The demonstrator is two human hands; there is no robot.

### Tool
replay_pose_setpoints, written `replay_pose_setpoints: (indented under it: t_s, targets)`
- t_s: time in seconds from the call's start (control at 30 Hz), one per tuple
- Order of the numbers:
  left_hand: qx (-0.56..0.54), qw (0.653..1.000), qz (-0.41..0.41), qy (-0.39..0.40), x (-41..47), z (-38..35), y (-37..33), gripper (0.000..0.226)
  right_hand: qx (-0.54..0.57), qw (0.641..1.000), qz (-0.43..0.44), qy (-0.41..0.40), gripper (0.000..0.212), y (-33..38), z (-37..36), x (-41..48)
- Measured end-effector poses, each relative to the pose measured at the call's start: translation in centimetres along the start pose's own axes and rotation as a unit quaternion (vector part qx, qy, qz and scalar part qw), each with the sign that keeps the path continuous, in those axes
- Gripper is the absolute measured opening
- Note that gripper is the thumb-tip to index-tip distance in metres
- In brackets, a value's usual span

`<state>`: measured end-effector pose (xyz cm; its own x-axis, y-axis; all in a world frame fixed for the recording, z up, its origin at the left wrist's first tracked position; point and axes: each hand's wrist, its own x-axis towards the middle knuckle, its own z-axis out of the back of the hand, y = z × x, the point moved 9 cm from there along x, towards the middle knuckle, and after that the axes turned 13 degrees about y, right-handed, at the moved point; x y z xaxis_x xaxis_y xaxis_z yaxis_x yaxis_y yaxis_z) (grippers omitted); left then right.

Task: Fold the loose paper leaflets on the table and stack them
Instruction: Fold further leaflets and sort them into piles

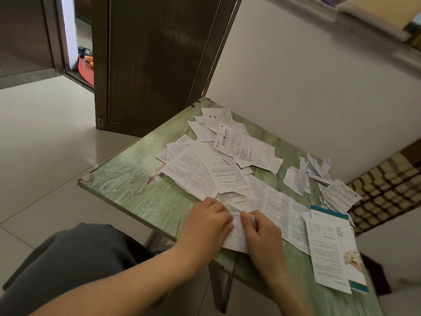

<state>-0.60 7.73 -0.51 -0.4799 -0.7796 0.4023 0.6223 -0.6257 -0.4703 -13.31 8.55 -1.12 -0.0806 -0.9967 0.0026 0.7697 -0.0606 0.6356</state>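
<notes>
Head view, nearest first: a grey-trousered knee (pixel 75 258) sits below the near edge of the green wood-grain table (pixel 127 179), and both forearms reach over that edge. The left hand (pixel 208 221) lies knuckles up on a small leaflet (pixel 237 241), its fingers bent over the paper's far left corner. The right hand (pixel 262 231) is curled too, thumb and forefinger nipping the same far edge just beside the left fingertips. The sheet lies flat on the table between and under the two hands, near the table's front edge, and partly on a long unfolded leaflet (pixel 282 208) that runs off to the right.

By my reading the step in hand is one fold on this small sheet: the far edge is gripped, either to be brought over or to be creased down. Next the edges need lining up and the crease pressing flat with the fingers before the piece goes to a stack.

Right of the hands lies a glossy brochure (pixel 330 249) with a teal border. Beyond them a loose pile of printed leaflets (pixel 216 165) is spread over the table's middle, overlapping and unfolded, so most of the work seems still ahead. At the far right, folded white papers (pixel 296 181) and a small stack (pixel 341 196) rest near the table's edge; that looks like the place for finished ones. Behind stand a dark door (pixel 148 65) and a pale wall (pixel 307 76).
</notes>
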Motion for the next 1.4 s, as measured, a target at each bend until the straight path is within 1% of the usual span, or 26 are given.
replay_pose_setpoints:
  t_s: [0.03,0.1,0.17,0.2,0.27,0.3,0.37,0.43,0.47,0.53,0.57,0.63,0.67,0.77,0.83,0.87,0.97,1.0,1.03,1.1,1.17,1.23,1.3,1.33,1.37,1.4]
  targets:
    - [0.011,1.000,-0.003,0.025,0.1,-0.6,-0.1,0.025,-0.056,0.998,0.001,-0.004,0.036,0.0,-0.1,-0.1]
    - [0.063,0.997,-0.028,0.034,0.1,-1.5,-0.8,0.006,-0.158,0.987,-0.007,-0.005,0.030,-0.2,-0.5,-0.5]
    - [0.086,0.995,-0.025,0.040,0.1,-1.3,-1.1,0.007,-0.206,0.977,0.003,-0.050,0.013,0.3,0.0,-0.8]
    - [0.089,0.995,-0.021,0.042,0.3,-1.3,-1.1,0.012,-0.221,0.971,0.014,-0.089,0.010,0.7,0.5,-1.1]
    - [0.100,0.993,-0.022,0.051,0.4,-1.4,-1.3,0.008,-0.247,0.958,0.070,-0.132,0.021,1.6,0.4,-1.7]
    - [0.099,0.993,-0.021,0.056,0.4,-1.4,-1.3,0.015,-0.247,0.956,0.101,-0.123,0.022,2.0,-0.3,-2.1]
    - [0.089,0.994,-0.027,0.065,0.2,-1.8,-1.3,0.025,-0.224,0.964,0.133,-0.055,0.037,2.4,-2.4,-2.9]
    - [0.099,0.993,-0.029,0.064,-0.2,-2.1,-1.1,0.020,-0.232,0.962,0.141,0.003,0.046,2.1,-4.0,-3.5]
    - [0.107,0.992,-0.031,0.063,-0.3,-2.1,-1.0,0.018,-0.251,0.958,0.135,0.026,0.047,1.8,-4.4,-3.5]
    - [0.123,0.989,-0.023,0.085,-0.4,-2.3,-1.0,0.033,-0.283,0.951,0.097,0.081,0.058,0.8,-4.8,-3.4]
    - [0.127,0.987,-0.019,0.095,-0.4,-2.2,-0.9,0.037,-0.291,0.949,0.082,0.088,0.066,0.9,-4.7,-3.4]
    - [0.138,0.985,-0.019,0.097,-0.4,-1.9,-1.2,0.035,-0.285,0.951,0.074,0.096,0.081,0.8,-4.6,-3.8]
    - [0.157,0.981,-0.026,0.113,-0.5,-2.1,-1.3,0.030,-0.261,0.957,0.046,0.122,0.084,0.3,-5.0,-4.2]
    - [0.179,0.969,-0.026,0.170,-0.7,-3.1,-1.4,0.022,-0.259,0.956,0.014,0.137,0.082,-0.1,-4.8,-4.4]
    - [0.191,0.959,-0.010,0.209,-1.0,-3.6,-1.0,0.027,-0.264,0.955,-0.007,0.136,0.089,-0.3,-4.8,-4.4]
    - [0.198,0.955,0.001,0.221,-1.2,-3.7,-0.7,0.029,-0.265,0.955,-0.011,0.132,0.092,-0.3,-4.8,-4.5]
    - [0.194,0.952,0.014,0.237,-1.4,-3.1,-1.1,0.024,-0.262,0.957,-0.021,0.120,0.092,-0.3,-4.9,-4.8]
    - [0.198,0.945,0.029,0.259,-1.8,-3.7,-0.9,0.027,-0.253,0.959,-0.020,0.123,0.095,-0.4,-5.2,-4.9]
    - [0.227,0.938,0.031,0.261,-1.4,-3.5,-1.1,0.032,-0.242,0.963,-0.024,0.114,0.099,-0.1,-4.7,-4.9]
    - [0.236,0.932,0.051,0.269,-1.8,-3.3,-1.1,0.033,-0.222,0.968,-0.034,0.109,0.102,0.0,-4.3,-5.0]
    - [0.242,0.928,0.060,0.276,-2.0,-3.3,-0.8,0.031,-0.186,0.975,-0.042,0.116,0.100,0.4,-4.3,-4.9]
    - [0.237,0.937,0.057,0.250,-1.8,-3.4,-0.3,0.027,-0.177,0.979,-0.042,0.086,0.091,0.5,-3.8,-4.7]
    - [0.214,0.949,0.051,0.226,-1.7,-2.7,-1.0,0.019,-0.196,0.980,-0.024,0.025,0.063,1.3,-2.8,-4.3]
    - [0.206,0.946,0.060,0.245,-1.5,-2.8,-1.3,0.020,-0.195,0.980,-0.030,0.021,0.049,1.3,-2.3,-4.0]
    - [0.215,0.942,0.064,0.251,-1.4,-2.9,-1.3,0.026,-0.191,0.980,-0.038,0.030,0.040,1.3,-1.8,-3.7]
    - [0.221,0.946,0.052,0.230,-1.3,-2.7,-1.5,0.029,-0.178,0.981,-0.044,0.055,0.038,1.1,-1.7,-3.4]
